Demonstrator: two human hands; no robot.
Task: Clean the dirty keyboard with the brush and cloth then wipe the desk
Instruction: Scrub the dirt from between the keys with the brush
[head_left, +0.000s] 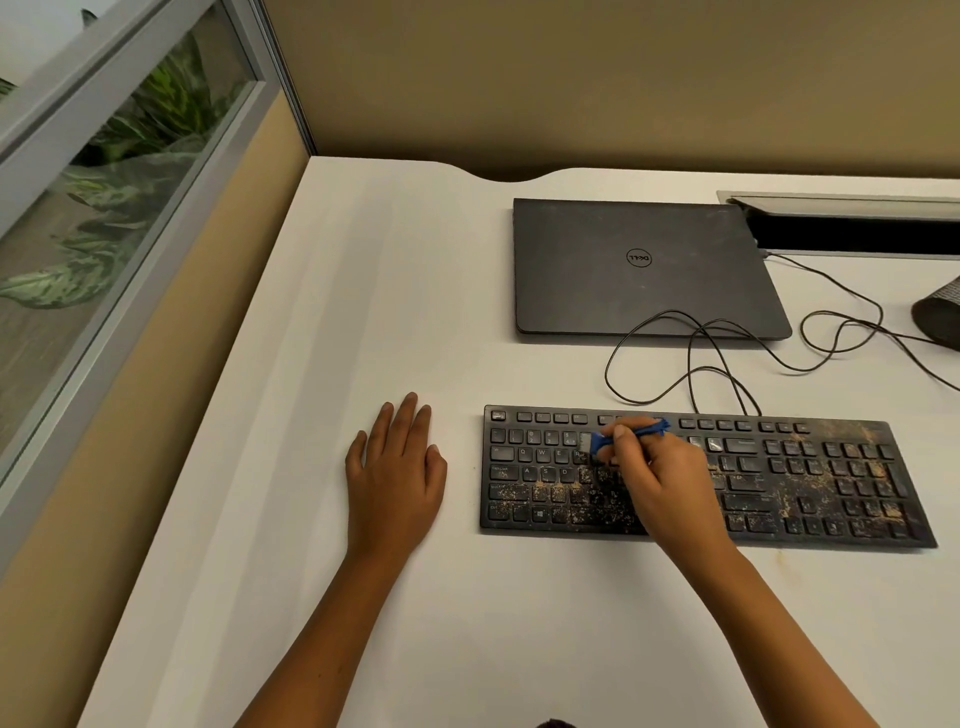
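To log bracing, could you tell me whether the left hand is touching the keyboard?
Apart. The head view shows the left hand flat on the desk, bare desk between it and the keyboard.

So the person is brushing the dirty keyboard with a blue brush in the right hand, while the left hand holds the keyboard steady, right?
Not quite. The head view shows the right hand working the blue brush over the dirty keyboard, but the left hand rests flat on the desk beside it, not touching it.

Bare desk (363, 312) runs along its left edge and front edge, open to passing. Toward the back edge a closed laptop (644, 267) lies, with looping cables (727, 353) between it and the keyboard (779, 483). At the right edge stands a dark object (940, 317), perhaps a lamp base.
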